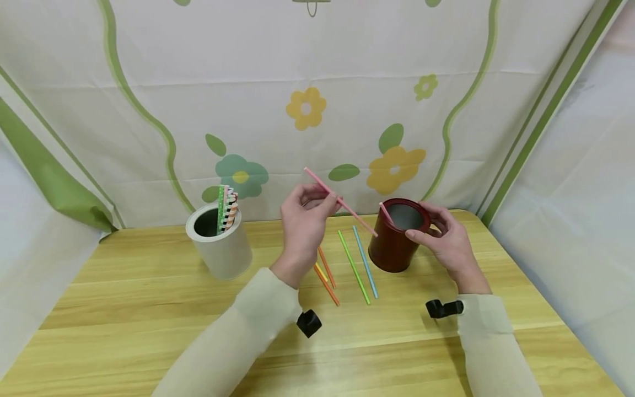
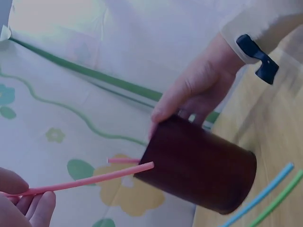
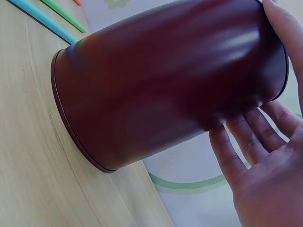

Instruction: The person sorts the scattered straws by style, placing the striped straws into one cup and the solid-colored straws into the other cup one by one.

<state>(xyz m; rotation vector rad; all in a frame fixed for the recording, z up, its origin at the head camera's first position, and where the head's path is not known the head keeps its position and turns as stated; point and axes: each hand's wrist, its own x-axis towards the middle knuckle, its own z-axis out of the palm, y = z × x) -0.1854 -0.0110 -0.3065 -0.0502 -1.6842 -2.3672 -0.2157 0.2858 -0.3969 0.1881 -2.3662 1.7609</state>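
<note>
1. Wood bench (image 1: 139, 325).
2. White can (image 1: 227, 256), L side; patterned straws (image 1: 227, 212) inside.
3. Dk-red can (image 1: 389, 245) upright, R side; R hand (image 1: 450, 242) grips rim. Pink straw (image 1: 386, 213) in can.
4. L hand (image 1: 302, 229) pinches 2nd pink straw (image 1: 356, 216), tip nr red can.
5. Btwn cans: green straw (image 1: 354, 267), blue straw (image 1: 365, 262).

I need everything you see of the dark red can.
The dark red can is a hard-looking, smooth, glossy cylinder, open at the top, with a rim at each end and a grey inside. It stands upright on the table, right of the blue straw. One pink straw pokes out over the left of its rim. The right hand grips it near the top, thumb on the near side. Whether the tip of the other pink straw touches it is unclear.
</note>
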